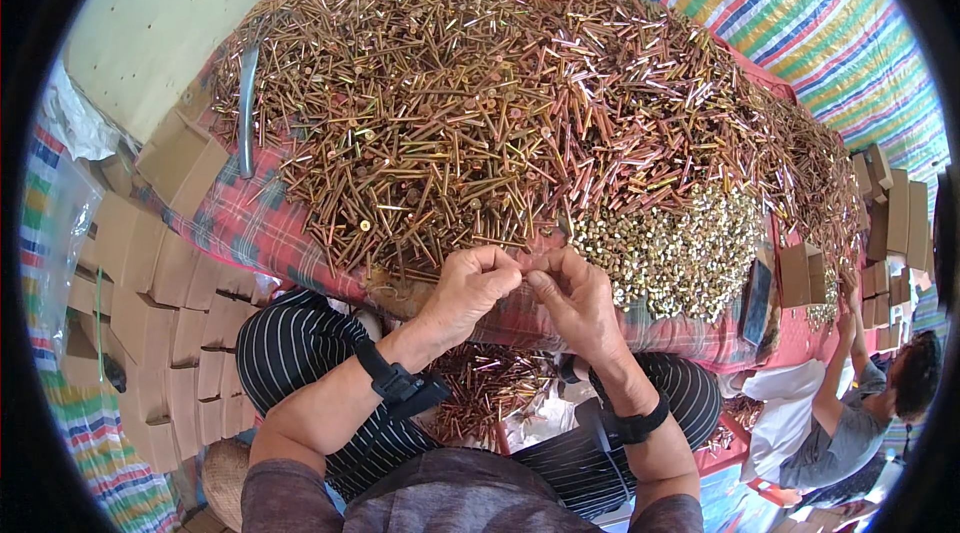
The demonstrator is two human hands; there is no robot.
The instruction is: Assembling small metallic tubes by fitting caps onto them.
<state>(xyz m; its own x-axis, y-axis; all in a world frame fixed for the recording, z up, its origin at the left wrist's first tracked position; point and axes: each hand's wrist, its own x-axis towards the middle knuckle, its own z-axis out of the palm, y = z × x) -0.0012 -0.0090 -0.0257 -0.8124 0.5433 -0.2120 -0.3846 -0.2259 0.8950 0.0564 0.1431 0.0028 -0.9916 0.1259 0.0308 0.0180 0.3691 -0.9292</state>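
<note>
My left hand and my right hand meet over the near edge of the table, fingertips almost touching. Both are closed in a pinch. Whatever sits between the fingertips is too small to make out. Just beyond them spreads a large heap of long brass-coloured bolts, some showing round heads. To the right of my right hand lies a pile of small shiny nuts. A red plaid cloth lies under both heaps.
Stacked cardboard boxes stand at the left. A curved grey metal strip rests on the heap's left end. Beside the nuts is a dark flat block, with small open boxes beyond. Another person works at the right.
</note>
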